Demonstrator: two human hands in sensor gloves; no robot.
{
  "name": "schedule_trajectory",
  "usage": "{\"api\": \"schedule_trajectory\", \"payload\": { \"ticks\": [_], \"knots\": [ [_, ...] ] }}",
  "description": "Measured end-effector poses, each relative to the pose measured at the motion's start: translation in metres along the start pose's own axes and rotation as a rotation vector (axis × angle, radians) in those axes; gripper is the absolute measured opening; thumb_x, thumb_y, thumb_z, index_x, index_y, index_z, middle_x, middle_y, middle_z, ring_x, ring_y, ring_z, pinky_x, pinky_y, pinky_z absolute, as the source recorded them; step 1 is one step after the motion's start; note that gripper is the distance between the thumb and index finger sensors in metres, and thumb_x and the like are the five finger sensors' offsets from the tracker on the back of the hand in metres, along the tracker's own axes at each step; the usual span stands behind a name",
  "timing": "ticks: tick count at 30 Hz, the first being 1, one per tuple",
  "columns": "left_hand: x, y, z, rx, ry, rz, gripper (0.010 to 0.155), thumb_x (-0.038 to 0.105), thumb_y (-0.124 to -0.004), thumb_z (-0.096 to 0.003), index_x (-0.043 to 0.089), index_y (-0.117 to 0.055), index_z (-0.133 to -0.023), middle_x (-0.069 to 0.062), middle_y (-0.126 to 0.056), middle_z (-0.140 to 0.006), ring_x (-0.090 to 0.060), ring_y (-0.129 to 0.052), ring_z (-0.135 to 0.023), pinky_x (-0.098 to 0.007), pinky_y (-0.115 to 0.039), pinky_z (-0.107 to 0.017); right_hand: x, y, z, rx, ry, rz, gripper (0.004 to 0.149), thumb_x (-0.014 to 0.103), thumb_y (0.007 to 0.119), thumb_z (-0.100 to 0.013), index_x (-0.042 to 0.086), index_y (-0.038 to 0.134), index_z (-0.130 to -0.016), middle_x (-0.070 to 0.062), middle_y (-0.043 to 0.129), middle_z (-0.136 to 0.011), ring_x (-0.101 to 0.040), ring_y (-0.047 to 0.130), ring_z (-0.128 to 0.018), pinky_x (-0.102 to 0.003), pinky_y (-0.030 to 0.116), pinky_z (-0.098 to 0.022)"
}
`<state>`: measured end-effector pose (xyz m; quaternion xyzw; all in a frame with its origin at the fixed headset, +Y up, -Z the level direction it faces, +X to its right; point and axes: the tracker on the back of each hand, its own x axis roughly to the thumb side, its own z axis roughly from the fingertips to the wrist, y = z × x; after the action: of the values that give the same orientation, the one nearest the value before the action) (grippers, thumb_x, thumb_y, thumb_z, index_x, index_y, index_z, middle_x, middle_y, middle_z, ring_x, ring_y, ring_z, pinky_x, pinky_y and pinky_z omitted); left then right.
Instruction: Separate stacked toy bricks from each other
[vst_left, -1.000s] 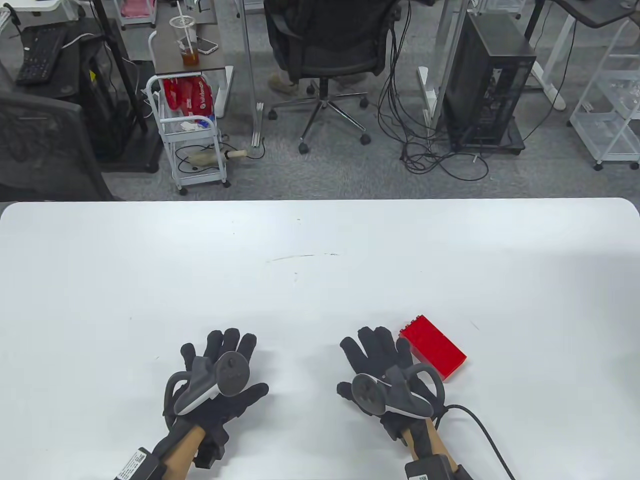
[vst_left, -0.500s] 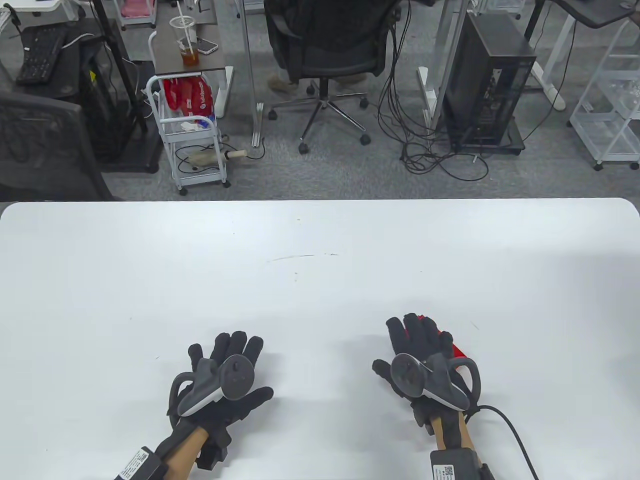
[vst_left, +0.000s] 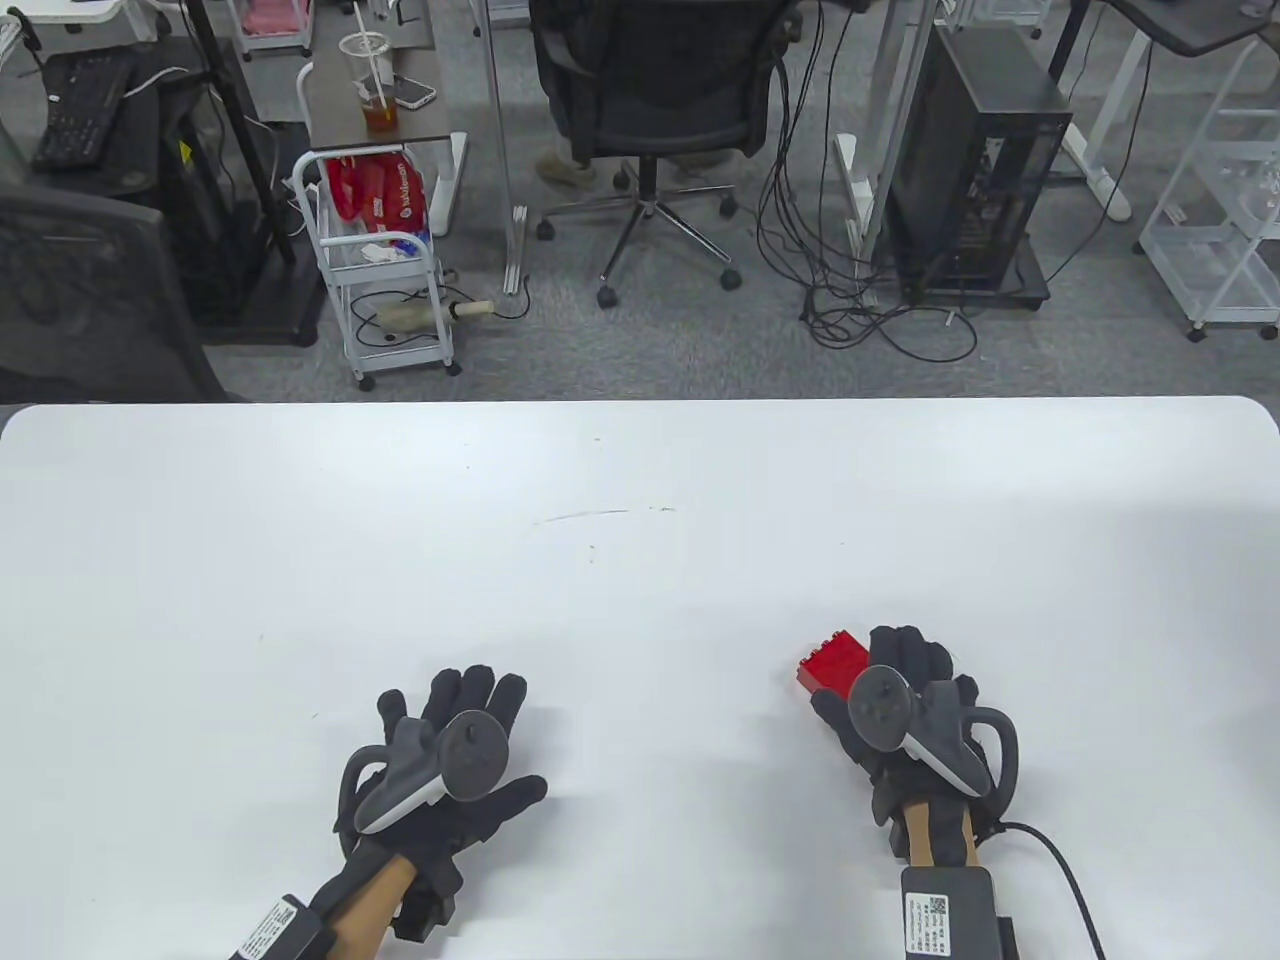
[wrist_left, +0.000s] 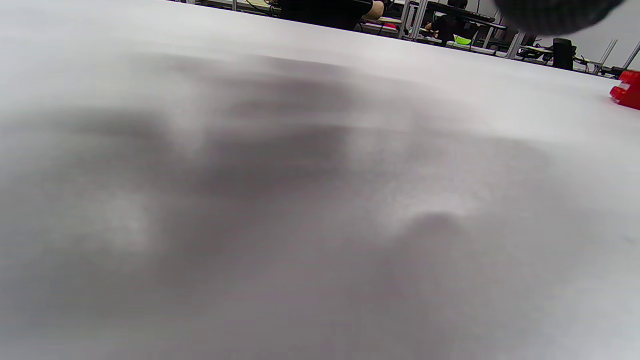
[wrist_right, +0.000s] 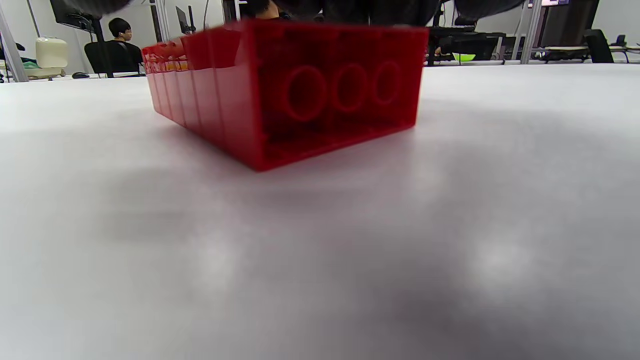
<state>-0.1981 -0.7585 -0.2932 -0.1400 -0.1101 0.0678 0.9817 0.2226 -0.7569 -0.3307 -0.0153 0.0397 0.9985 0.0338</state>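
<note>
A red toy brick stack (vst_left: 828, 662) lies on its side on the white table (vst_left: 640, 480), near the front right. My right hand (vst_left: 868, 680) covers its right part, fingers over the top and thumb on the near side, gripping it. In the right wrist view the stack (wrist_right: 300, 95) rests on the table with its hollow underside facing the camera and my fingers (wrist_right: 380, 7) on its top edge. My left hand (vst_left: 495, 735) lies flat on the table, fingers spread and empty, well left of the stack. The left wrist view shows a red corner of the stack (wrist_left: 627, 90) at the far right.
The table's far edge (vst_left: 640, 402) borders an office floor with a black chair (vst_left: 650, 90), a white cart (vst_left: 385, 270) and a computer tower (vst_left: 975, 170). A cable (vst_left: 1070, 880) trails from my right wrist.
My right hand moved right from beside the stack onto it and took hold of it. The stack's left end now shows. My left hand barely moved.
</note>
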Motion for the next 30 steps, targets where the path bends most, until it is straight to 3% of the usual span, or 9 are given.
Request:
{"api": "schedule_trajectory", "payload": {
  "ticks": [9, 15, 21, 23, 24, 26, 30],
  "knots": [
    [0.000, 0.000, 0.000, -0.009, -0.005, 0.002, 0.099, 0.073, -0.055, -0.0414, 0.033, 0.000, -0.113, -0.011, -0.013, -0.128, -0.043, -0.019, -0.122, -0.076, -0.013, -0.075, -0.006, 0.008, -0.006, 0.036, 0.030, -0.035, 0.084, 0.058, 0.046, -0.059, -0.003, 0.041, -0.116, -0.034, 0.047, -0.120, -0.063, 0.057, -0.106, -0.077, 0.051, -0.067],
    [0.000, -0.001, 0.000, -0.013, -0.008, 0.001, 0.099, 0.073, -0.056, -0.0414, 0.033, -0.001, -0.113, -0.011, -0.014, -0.128, -0.043, -0.019, -0.122, -0.076, -0.013, -0.075, -0.006, 0.009, -0.007, 0.069, 0.042, -0.069, 0.084, 0.059, 0.047, -0.059, -0.002, 0.041, -0.116, -0.032, 0.049, -0.119, -0.062, 0.059, -0.105, -0.077, 0.051, -0.067],
    [0.001, -0.001, 0.000, -0.013, -0.012, -0.005, 0.099, 0.073, -0.056, -0.0413, 0.033, -0.001, -0.113, -0.011, -0.014, -0.128, -0.043, -0.020, -0.122, -0.076, -0.014, -0.075, 0.000, 0.002, -0.005, 0.028, 0.052, -0.075, 0.088, 0.061, 0.061, -0.055, 0.000, 0.038, -0.114, -0.034, 0.051, -0.117, -0.060, 0.066, -0.103, -0.077, 0.055, -0.066],
    [0.002, -0.001, 0.000, -0.013, -0.013, -0.008, 0.099, 0.073, -0.056, -0.0414, 0.033, -0.001, -0.113, -0.011, -0.014, -0.128, -0.043, -0.020, -0.122, -0.076, -0.014, -0.075, 0.008, -0.003, -0.003, -0.024, 0.052, -0.024, 0.091, 0.062, 0.067, -0.051, 0.002, 0.036, -0.112, -0.029, 0.059, -0.113, -0.056, 0.074, -0.100, -0.076, 0.058, -0.065],
    [0.002, -0.001, 0.000, -0.012, -0.015, -0.009, 0.099, 0.073, -0.056, -0.0414, 0.033, -0.001, -0.113, -0.011, -0.014, -0.128, -0.043, -0.020, -0.122, -0.076, -0.014, -0.075, 0.012, -0.005, -0.004, -0.046, 0.058, 0.012, 0.092, 0.062, 0.070, -0.049, 0.003, 0.038, -0.111, -0.020, 0.070, -0.106, -0.047, 0.085, -0.094, -0.074, 0.061, -0.065],
    [0.003, -0.001, 0.000, -0.009, -0.016, -0.012, 0.099, 0.073, -0.056, -0.0413, 0.033, -0.001, -0.113, -0.011, -0.014, -0.128, -0.043, -0.020, -0.122, -0.076, -0.014, -0.075, 0.018, -0.005, -0.004, -0.020, 0.051, 0.037, 0.094, 0.063, 0.072, -0.047, 0.004, 0.038, -0.112, -0.017, 0.069, -0.104, -0.043, 0.085, -0.090, -0.073, 0.061, -0.066],
    [0.004, -0.001, 0.000, -0.004, -0.018, -0.011, 0.099, 0.073, -0.056, -0.0412, 0.033, 0.000, -0.113, -0.011, -0.014, -0.128, -0.043, -0.021, -0.122, -0.076, -0.014, -0.075, 0.021, -0.005, -0.004, -0.007, 0.006, 0.005, 0.088, 0.064, 0.065, -0.051, 0.004, 0.045, -0.113, -0.015, 0.072, -0.099, -0.037, 0.086, -0.083, -0.070, 0.067, -0.065]
  ]
}}
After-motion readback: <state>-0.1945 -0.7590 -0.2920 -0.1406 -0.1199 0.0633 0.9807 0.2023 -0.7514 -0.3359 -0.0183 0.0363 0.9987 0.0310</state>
